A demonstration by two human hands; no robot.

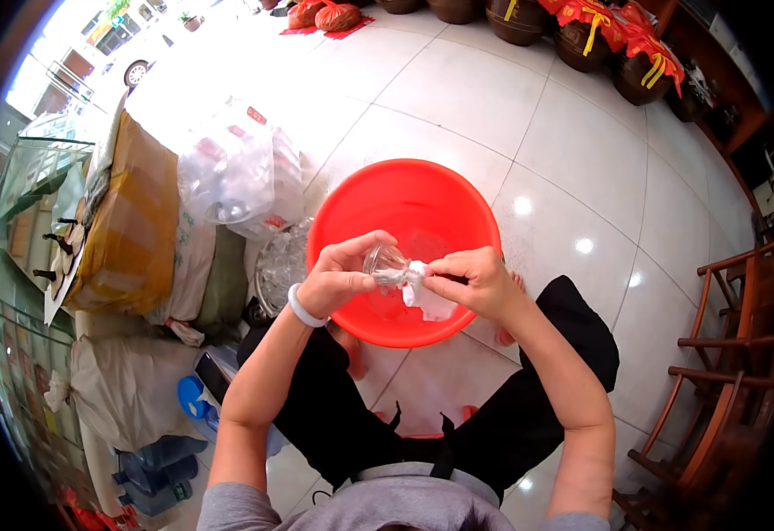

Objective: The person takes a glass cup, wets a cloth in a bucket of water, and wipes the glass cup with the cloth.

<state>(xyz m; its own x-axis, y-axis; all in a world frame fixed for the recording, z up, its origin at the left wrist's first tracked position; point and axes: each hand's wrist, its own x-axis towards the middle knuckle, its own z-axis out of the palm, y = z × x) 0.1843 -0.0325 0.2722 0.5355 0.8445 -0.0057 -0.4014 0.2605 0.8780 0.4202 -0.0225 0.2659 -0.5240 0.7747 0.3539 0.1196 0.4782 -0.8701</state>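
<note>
Over a red plastic basin (360,208) on the tiled floor, my left hand (344,273) holds a small clear glass (387,264) by its wide end, fingers wrapped round it. My right hand (471,279) pinches a white cloth (429,303) at the glass's other end. Part of the cloth hangs down over the basin, and some white shows within the glass. Whatever lies at the bottom of the basin is too unclear to name.
Left of the basin are a tray of clear glassware (283,265), a clear plastic bag (228,173), a taped cardboard box (130,212) and sacks (130,380). Wooden chairs (723,380) stand at the right; dark jars (515,22) line the top.
</note>
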